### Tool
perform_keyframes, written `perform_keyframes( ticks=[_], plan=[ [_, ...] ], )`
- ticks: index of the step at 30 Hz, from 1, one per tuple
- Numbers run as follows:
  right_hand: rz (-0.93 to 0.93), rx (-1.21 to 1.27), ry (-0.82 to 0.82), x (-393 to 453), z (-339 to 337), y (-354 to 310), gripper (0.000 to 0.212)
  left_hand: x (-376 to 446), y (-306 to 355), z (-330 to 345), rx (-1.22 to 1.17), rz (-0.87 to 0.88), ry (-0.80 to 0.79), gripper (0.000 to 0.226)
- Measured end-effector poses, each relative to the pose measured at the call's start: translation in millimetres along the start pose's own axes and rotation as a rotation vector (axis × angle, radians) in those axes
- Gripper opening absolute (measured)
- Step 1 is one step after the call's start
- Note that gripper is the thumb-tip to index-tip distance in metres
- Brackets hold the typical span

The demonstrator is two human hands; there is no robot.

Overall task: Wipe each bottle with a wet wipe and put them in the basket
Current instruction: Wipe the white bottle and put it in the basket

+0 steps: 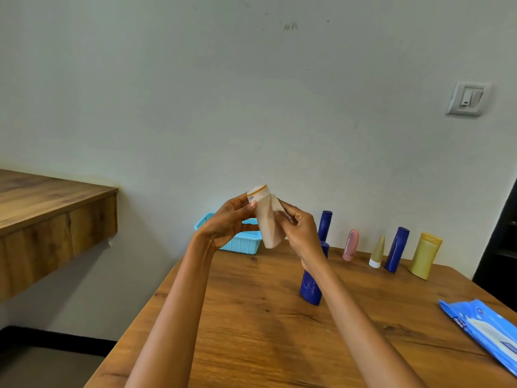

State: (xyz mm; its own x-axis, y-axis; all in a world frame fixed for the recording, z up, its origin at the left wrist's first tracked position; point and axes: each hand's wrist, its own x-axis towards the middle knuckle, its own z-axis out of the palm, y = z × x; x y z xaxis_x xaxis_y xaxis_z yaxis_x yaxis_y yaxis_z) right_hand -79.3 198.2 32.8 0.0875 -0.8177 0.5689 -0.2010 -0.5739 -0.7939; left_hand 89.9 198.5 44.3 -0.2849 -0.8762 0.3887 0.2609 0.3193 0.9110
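Left hand (228,222) fingers curled round the cap end of a beige bottle (265,219) held up in the air over the table's far edge; right hand (300,233) fingers pinching a wet wipe (278,204) against its side. Behind the hands, on the wooden table (251,317), a light-blue basket (243,242). To the right, two blue bottles (310,287) partly hidden by the right arm, then pink bottle (351,245), cream tube (376,252), another blue bottle (397,250), yellow bottle (425,254), with a blue wipes pack (484,331) at the near right edge.
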Motion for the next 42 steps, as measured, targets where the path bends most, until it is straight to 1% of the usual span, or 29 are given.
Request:
perform_keyframes(
  ticks=[3,6,8,10,12,15,17,18,21,22,23,25,28,30,33,36,38,40,41,42],
  plan=[
    [-0.086,-0.082,0.037,-3,4,1,0.037,1,-1,3,0.039,0.018,0.013,0.025],
    [-0.236,-0.113,0.064,-15,12,-1,0.042,4,-4,4,0.055,0.014,0.019,0.039],
    [-0.293,-0.129,0.059,-24,16,-1,0.045,5,-7,5,0.063,0.015,0.041,0.043],
    [-0.299,-0.122,0.023,-32,18,6,0.045,5,-8,6,0.053,0.02,0.074,0.04],
    [-0.287,-0.108,-0.019,-39,16,15,0.043,4,-9,5,0.039,0.016,0.097,0.043],
    [-0.227,-0.152,-0.004,-34,13,13,0.04,4,-14,3,0.08,-0.004,0.075,0.044],
    [-0.195,-0.182,0.008,-24,14,3,0.043,7,-17,7,0.116,-0.007,0.059,0.041],
    [-0.232,-0.226,0.007,-21,15,-2,0.045,8,-17,9,0.112,0.0,0.06,0.039],
    [-0.455,-0.388,-0.011,-25,20,2,0.051,11,-14,12,0.07,0.041,0.096,0.034],
    [-0.478,-0.401,-0.016,-29,19,10,0.053,12,-12,11,0.06,0.047,0.11,0.034],
    [-0.467,-0.394,-0.023,-32,18,19,0.053,12,-11,10,0.06,0.049,0.124,0.034],
    [-0.39,-0.344,-0.048,-36,14,33,0.051,13,-11,8,0.067,0.038,0.139,0.033],
    [-0.277,-0.302,-0.113,-29,13,28,0.051,13,-14,7,0.076,0.006,0.132,0.036],
    [-0.314,-0.35,-0.144,-23,15,17,0.058,13,-13,6,0.066,0.011,0.133,0.045],
    [-0.414,-0.493,-0.21,-32,17,16,0.064,12,-12,0,0.031,0.036,0.16,0.06],
    [-0.412,-0.521,-0.261,-51,14,38,0.068,9,-14,-3,0.009,0.031,0.18,0.059],
    [-0.343,-0.442,-0.251,-51,12,46,0.067,8,-16,-2,0.015,0.021,0.164,0.054],
    [-0.251,-0.324,-0.214,-40,12,38,0.065,10,-17,2,0.001,0.01,0.148,0.055],
    [-0.245,-0.31,-0.197,-34,12,31,0.066,10,-18,4,-0.005,0.008,0.146,0.056],
    [-0.28,-0.341,-0.189,-31,13,24,0.066,11,-17,6,-0.012,0.013,0.145,0.056]
  ],
)
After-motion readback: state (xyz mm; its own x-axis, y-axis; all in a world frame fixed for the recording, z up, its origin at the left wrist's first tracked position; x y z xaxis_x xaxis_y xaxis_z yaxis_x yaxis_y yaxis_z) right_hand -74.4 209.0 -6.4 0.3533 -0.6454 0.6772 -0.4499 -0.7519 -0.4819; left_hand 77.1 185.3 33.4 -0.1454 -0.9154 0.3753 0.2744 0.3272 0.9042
